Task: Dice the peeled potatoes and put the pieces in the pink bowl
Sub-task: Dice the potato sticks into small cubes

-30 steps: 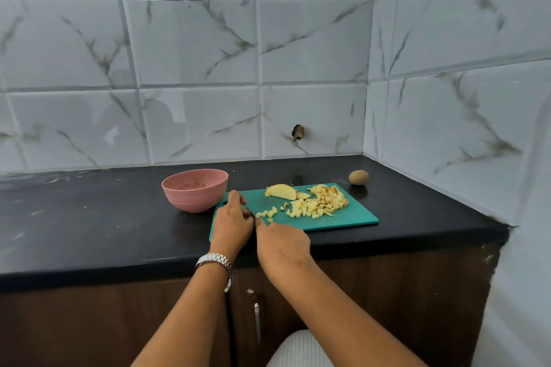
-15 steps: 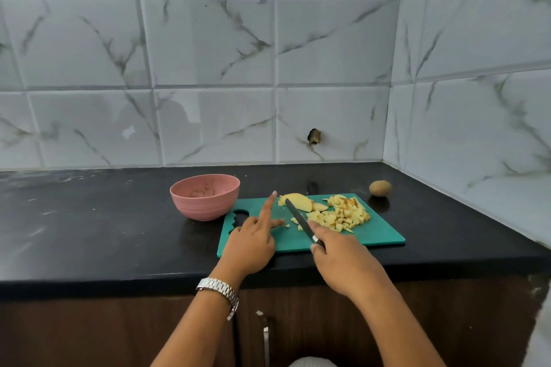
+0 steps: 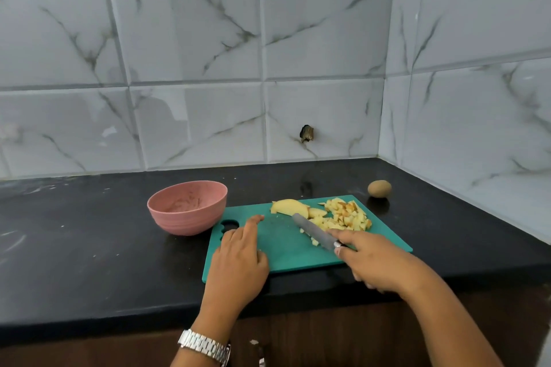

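While the left hand lies flat on the teal cutting board, fingers straight, pointing away and holding nothing, the right hand curls round the handle of a knife, forearm reaching in from lower right. Blade slants up-left, low over the board, tip near a peeled potato half, edge against the diced pile at far right. Pink bowl stands on the black counter, just beside the board's far-left corner.

Single head-worn view, looking forward and down, close over black counter, facing tiled wall corner
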